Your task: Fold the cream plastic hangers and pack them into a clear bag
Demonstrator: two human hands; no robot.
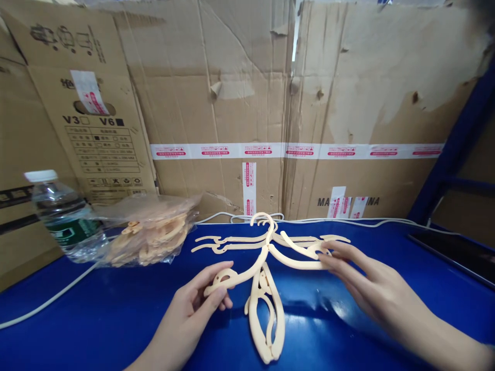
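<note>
A cream plastic folding hanger is held up between my two hands, its hook pointing up and its arms spread. My left hand pinches the end of the left arm between thumb and fingers. At the other end, the fingers of my right hand grip the right arm, where a thinner curved piece angles back toward the hook. Just in front lies a folded hanger, its arms close together. Behind the held one, unfolded hangers rest on the blue table, partly overlapped by it.
To the left stand a water bottle and a clear plastic bag of more cream hanger pieces. A white cable runs along the table. Cardboard walls the back. A dark flat device lies at right, near a blue post.
</note>
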